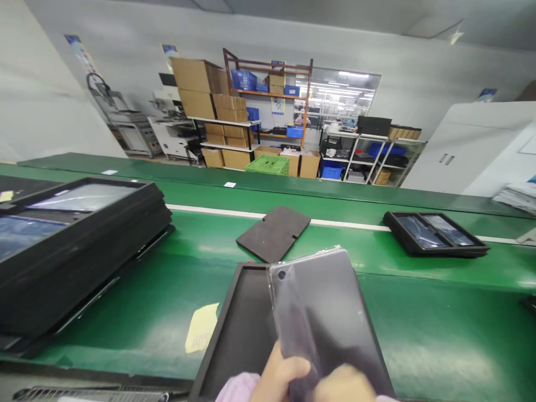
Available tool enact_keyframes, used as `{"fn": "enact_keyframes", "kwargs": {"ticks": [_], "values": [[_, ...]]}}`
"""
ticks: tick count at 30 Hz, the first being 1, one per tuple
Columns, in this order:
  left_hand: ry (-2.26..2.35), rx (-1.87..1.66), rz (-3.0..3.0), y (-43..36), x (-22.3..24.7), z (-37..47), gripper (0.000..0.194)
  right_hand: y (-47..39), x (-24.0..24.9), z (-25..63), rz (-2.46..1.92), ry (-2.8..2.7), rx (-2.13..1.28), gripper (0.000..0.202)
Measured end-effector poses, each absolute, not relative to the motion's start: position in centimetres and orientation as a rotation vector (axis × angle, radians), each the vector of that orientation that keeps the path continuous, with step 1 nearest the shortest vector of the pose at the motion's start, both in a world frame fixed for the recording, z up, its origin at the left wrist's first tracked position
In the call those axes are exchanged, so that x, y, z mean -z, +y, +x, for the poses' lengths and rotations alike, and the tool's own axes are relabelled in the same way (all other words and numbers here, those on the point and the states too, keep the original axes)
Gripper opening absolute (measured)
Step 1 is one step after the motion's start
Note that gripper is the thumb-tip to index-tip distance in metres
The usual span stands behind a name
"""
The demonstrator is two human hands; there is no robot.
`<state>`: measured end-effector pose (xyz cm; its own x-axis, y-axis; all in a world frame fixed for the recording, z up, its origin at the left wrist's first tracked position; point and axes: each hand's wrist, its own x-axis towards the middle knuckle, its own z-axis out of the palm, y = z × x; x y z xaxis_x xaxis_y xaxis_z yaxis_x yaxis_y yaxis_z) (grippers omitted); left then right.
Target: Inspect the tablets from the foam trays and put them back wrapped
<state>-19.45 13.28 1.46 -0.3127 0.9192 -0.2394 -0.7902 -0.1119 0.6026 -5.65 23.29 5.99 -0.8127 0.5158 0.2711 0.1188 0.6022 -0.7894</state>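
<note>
A grey tablet with a camera in its upper left corner is held tilted, its back facing me. Shiny clear film lies over it, with a creased strip running down its left part. My left hand grips the tablet's lower left edge, thumb lying across the back. Over the lower part of the tablet, my right hand is smeared by motion, and its fingers cannot be made out. Beneath the tablet lies a black tray with a raised rim, partly covered by it.
Stacked black trays holding screens stand at left. A smaller tray stack sits at right. Beyond my tray lies a dark foam sheet. A yellow paper slip rests on the green bench. Shelves with boxes stand behind.
</note>
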Motion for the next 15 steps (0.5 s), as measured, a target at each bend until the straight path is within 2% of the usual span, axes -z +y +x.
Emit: {"fn": "enact_keyframes", "kwargs": {"ticks": [2,4,6,8,11,15], "values": [[0.827,-1.752,0.2,13.0,-1.6,-20.0,0.033,26.1,-6.6,-4.2,-0.646,-2.272,-1.086,0.024],[0.9,-1.751,0.149,12.7,-1.7,-20.4,0.035,28.1,-6.5,-3.8,-0.911,-2.107,-1.077,0.016],[0.938,-1.727,0.079,12.4,-1.8,-20.6,0.036,28.6,-5.6,-4.4,-1.022,-2.073,-1.176,0.035],[0.961,-1.703,-0.005,12.1,-1.9,-20.8,0.039,27.8,-4.2,-5.6,-0.945,-2.129,-1.399,0.042],[1.076,-1.676,-0.109,11.3,-1.8,-21.6,0.042,26.7,-2.8,-6.8,-0.79,-2.054,-1.668,0.038],[1.317,-1.632,-0.162,8.7,-1.2,-25.1,0.036,28.3,-4.2,-5.2,-0.845,-1.889,-1.781,0.039]]}}
